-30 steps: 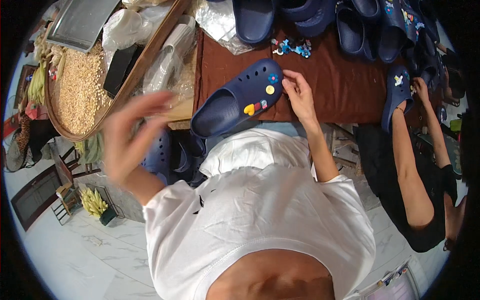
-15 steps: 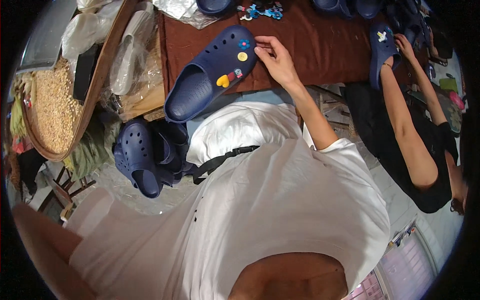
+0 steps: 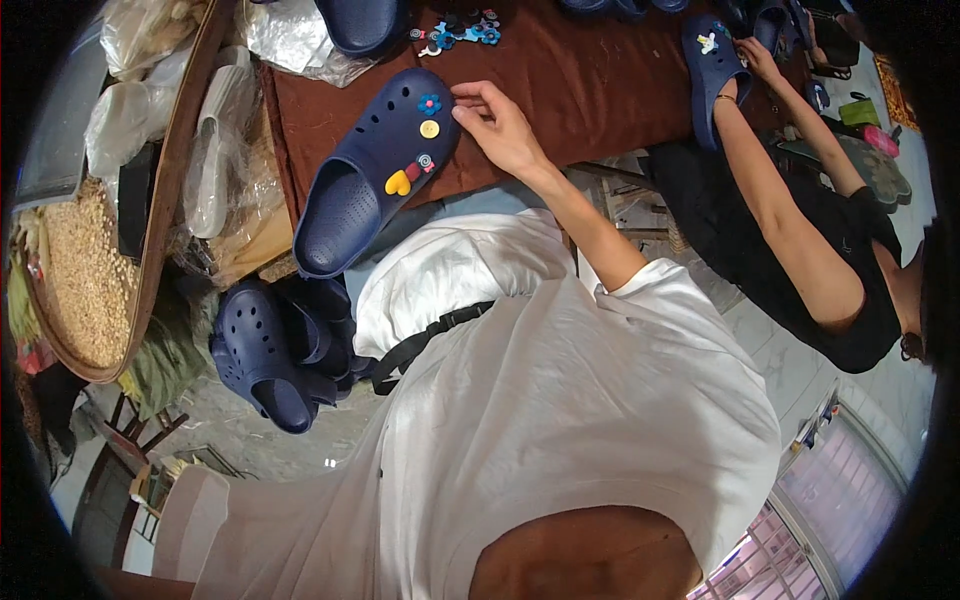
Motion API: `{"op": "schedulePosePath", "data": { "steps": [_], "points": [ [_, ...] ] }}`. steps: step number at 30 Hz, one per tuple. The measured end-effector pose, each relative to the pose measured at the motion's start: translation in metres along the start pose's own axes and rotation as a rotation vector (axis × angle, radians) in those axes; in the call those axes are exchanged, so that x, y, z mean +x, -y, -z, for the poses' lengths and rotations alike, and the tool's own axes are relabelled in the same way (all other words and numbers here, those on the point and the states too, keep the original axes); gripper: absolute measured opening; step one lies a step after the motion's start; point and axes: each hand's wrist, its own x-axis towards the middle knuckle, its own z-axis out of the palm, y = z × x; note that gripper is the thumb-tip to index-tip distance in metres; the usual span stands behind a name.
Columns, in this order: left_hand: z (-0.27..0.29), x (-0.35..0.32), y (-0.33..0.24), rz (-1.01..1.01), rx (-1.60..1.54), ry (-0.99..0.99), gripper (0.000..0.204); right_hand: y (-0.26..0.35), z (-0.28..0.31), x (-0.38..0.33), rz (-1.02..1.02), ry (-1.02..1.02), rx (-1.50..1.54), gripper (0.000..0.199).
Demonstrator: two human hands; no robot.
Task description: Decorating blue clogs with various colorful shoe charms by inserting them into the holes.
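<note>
The right hand (image 3: 500, 125) rests at the toe of the navy clog (image 3: 375, 175) on the brown bench (image 3: 600, 85), fingers (image 3: 470, 112) curled together against its rim at about 3 o'clock from the charms; the left hand is out of view, so I cannot tell its state. Judged from this, seating a charm cleanly wants the shoe braced flat and a straight push into the hole. Counted: 4 charms on this clog, 1 heap of loose charms (image 3: 455, 30) at 12 o'clock.
</note>
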Motion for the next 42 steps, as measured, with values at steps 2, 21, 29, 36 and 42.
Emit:
{"op": "schedulePosePath", "data": {
  "steps": [2, 21, 29, 36, 42],
  "points": [
    [0.000, 0.000, -0.003, -0.029, -0.020, -0.001, 0.023, 0.002, 0.001, -0.001, -0.003, -0.001, -0.009, 0.033],
    [-0.005, 0.005, -0.014, -0.276, -0.233, 0.001, 0.020, 0.009, 0.008, 0.006, -0.030, 0.077, -0.023, 0.030],
    [0.001, 0.014, -0.024, -0.399, -0.244, 0.037, 0.019, 0.011, 0.022, 0.011, -0.040, 0.012, -0.061, 0.028],
    [-0.006, 0.016, -0.033, -0.497, -0.308, 0.065, 0.018, 0.022, 0.022, 0.064, 0.342, -0.060, -0.548, 0.022],
    [-0.012, 0.015, -0.048, -0.583, -0.344, 0.085, 0.017, 0.004, 0.008, 0.094, 0.549, -0.007, -0.738, 0.024]
  ]
}}
